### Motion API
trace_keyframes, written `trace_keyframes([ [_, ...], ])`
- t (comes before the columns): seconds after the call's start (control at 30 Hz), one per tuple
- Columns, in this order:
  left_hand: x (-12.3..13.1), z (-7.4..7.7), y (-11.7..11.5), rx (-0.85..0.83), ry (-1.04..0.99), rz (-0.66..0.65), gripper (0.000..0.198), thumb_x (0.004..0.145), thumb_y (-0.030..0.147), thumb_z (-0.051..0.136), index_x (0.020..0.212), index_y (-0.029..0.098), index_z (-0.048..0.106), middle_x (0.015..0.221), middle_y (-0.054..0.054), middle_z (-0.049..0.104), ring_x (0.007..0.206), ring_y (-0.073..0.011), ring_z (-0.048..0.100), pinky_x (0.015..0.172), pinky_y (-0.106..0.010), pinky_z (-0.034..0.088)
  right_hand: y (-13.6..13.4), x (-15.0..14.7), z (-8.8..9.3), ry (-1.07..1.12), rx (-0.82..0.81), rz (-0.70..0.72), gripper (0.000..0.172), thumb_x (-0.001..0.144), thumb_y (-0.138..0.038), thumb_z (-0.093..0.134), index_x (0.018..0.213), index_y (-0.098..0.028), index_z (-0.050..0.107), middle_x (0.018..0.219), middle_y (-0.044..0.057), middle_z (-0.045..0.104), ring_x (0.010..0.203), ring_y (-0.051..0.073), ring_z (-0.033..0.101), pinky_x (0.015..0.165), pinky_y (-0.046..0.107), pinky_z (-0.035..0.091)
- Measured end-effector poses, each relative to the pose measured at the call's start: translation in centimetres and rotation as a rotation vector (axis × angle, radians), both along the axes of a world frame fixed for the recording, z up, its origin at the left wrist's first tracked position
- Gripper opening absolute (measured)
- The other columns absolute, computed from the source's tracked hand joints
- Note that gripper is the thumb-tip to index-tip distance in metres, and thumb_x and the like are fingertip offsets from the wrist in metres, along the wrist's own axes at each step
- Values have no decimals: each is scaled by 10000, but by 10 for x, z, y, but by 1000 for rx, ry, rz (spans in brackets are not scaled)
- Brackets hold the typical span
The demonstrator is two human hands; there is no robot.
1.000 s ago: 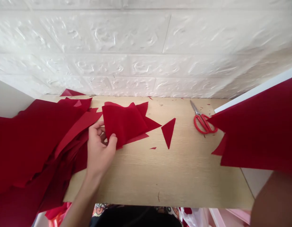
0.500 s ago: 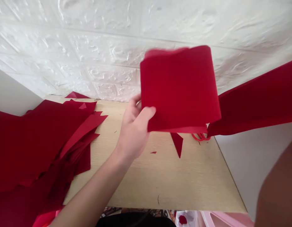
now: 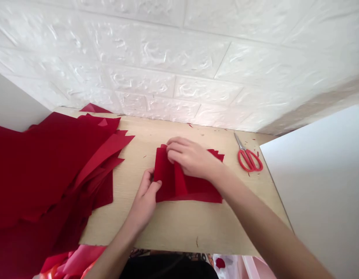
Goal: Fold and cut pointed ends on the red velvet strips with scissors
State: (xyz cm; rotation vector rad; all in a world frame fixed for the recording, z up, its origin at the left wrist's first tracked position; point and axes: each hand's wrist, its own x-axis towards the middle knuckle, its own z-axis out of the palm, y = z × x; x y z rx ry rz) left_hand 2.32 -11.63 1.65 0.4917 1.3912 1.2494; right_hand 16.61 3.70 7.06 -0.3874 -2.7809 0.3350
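A folded piece of dark red felt lies on the light wood tabletop, with layered flaps and pointed corners showing at its far side. My left hand grips its left edge between thumb and fingers. My right hand rests on top of the fold, fingers curled over the far left part and hiding some of the felt.
A large heap of red felt sheets covers the left of the tabletop. Red-handled scissors lie at the far right by the embossed white wall. A white panel stands beyond the right edge. Tiny red scraps dot the wood.
The felt raised in my left hand is now down on the table, folded, with my right hand on it. The large red sheet at right is out of view, and the triangular scrap is not visible.
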Motion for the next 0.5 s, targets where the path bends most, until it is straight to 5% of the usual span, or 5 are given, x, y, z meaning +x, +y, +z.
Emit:
trace_keyframes([
  [0.07,-2,0,0,7,-36,49,379,906,443,578,1201,208,545,1291,-106,686,1221,-270,649,1047,-426,535,-9,-15,-19,-13,89,66,341,935,12,415,909,-194,685,1125,115,734,1254,268,604,1020,437,567],
  [0.2,-4,6,3,31,-61,22,528,900,496,641,1322,212,500,1338,-135,670,1244,-285,654,1048,-431,548,-16,-23,-37,63,51,-17,353,969,-69,446,1242,-203,626,1408,140,637,1388,284,528,1119,515,510],
  [0.33,-5,11,8,31,16,-97,787,765,280,797,1440,206,399,1420,-160,628,1257,-282,658,1087,-442,540,-12,1,-24,194,-73,-255,421,974,-213,563,1391,-233,510,1522,169,526,1441,328,464,1156,603,447],
  [0.5,-6,7,6,-22,57,27,729,834,285,718,1497,243,417,1476,-144,601,1308,-273,634,1154,-472,495,-57,49,2,459,-117,-692,220,982,-281,607,1202,-279,609,1184,107,658,1143,286,645,976,508,569],
])
